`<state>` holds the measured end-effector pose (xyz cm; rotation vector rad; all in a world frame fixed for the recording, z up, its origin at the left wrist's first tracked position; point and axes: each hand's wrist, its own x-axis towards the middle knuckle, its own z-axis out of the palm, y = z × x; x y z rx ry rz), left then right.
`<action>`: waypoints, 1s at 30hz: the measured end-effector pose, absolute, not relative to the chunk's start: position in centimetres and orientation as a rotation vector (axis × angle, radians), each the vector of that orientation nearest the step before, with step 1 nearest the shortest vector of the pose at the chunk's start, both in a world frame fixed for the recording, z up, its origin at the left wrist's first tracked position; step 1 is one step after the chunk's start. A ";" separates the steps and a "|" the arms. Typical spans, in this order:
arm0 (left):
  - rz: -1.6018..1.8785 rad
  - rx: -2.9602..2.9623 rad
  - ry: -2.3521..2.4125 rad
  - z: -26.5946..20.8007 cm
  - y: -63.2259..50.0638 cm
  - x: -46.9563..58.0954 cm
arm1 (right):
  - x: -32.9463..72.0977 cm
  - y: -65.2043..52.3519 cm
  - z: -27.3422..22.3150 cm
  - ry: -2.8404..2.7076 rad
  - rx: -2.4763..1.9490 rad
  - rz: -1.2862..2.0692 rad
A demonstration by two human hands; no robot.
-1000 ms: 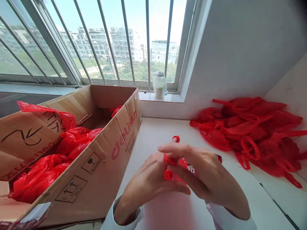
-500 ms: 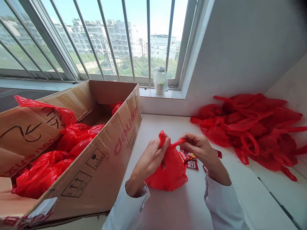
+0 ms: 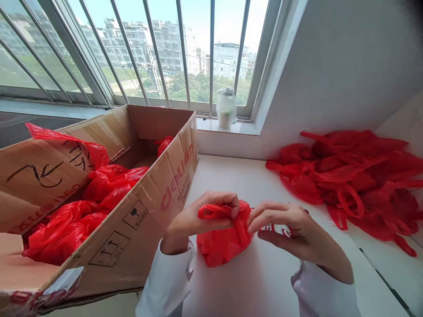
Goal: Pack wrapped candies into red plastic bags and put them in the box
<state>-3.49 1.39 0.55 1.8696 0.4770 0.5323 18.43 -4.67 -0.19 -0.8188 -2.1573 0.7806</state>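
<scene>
A small red plastic bag sits bunched on the white table in front of me. My left hand is closed on its top, with a red handle loop sticking out to the left between thumb and fingers. At the bag's right side, my right hand has its fingertips against the plastic. Its thumb is apart from the fingers, and nothing shows gripped between them. Behind this hand lie small red packets, mostly covered. What is inside the bag is hidden.
On the left stands an open cardboard box with several filled red bags inside. A heap of red bags lies against the wall at right. A wrapped jar stands on the sill of the barred window.
The bag's top has been drawn down and bunched. My right hand has let go of the handle end it pinched and turned with fingers extended. The view shifts slightly.
</scene>
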 end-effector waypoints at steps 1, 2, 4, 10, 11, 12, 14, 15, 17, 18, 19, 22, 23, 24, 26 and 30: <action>0.567 1.924 0.501 0.5 1.3 -3.5 | 18.5 -3.8 -0.7 -2.049 -0.840 0.791; 0.595 1.966 0.525 0.5 1.2 -3.4 | 18.4 -3.0 -1.3 -1.942 -0.863 0.803; 0.627 2.034 0.555 0.3 0.8 -3.0 | 17.9 -1.5 -2.4 -1.812 -0.873 0.870; 0.634 2.011 0.557 0.1 0.7 -2.6 | 16.6 -0.5 -3.3 -1.840 -0.825 1.102; 0.598 2.007 0.532 0.1 0.9 -2.9 | 16.6 -0.6 -3.4 -1.848 -0.842 1.141; 0.559 2.004 0.511 0.1 1.1 -3.1 | 16.6 -0.7 -3.4 -1.858 -0.855 1.197; 0.493 1.986 0.484 0.1 1.5 -3.6 | 16.6 -0.6 -3.6 -1.882 -0.858 1.304; 0.461 1.968 0.469 0.1 1.7 -3.9 | 16.5 -0.6 -3.7 -1.893 -0.860 1.326; 0.405 1.923 0.436 0.0 2.1 -4.3 | 16.4 -0.3 -3.9 -1.913 -0.892 1.289; 0.388 1.902 0.421 -0.1 2.2 -4.4 | 16.3 -0.2 -4.0 -1.925 -0.921 1.251; 0.382 1.884 0.419 -0.1 2.4 -4.5 | 16.2 -0.1 -4.0 -1.939 -0.950 1.212; 0.396 1.835 0.410 -0.4 2.7 -4.6 | 16.1 0.1 -4.0 -1.978 -1.008 1.128; 0.395 1.815 0.405 -0.5 2.8 -4.6 | 16.0 0.1 -4.0 -1.996 -1.022 1.100; 0.384 1.799 0.408 -0.5 2.8 -4.5 | 16.0 0.1 -4.0 -2.012 -1.039 1.069; 0.379 1.820 0.456 -0.7 2.7 -4.3 | 15.7 0.2 -4.2 -2.037 -1.096 0.982; 0.619 2.150 0.681 -0.9 2.3 -3.3 | 15.2 0.3 -4.6 -2.018 -1.261 0.764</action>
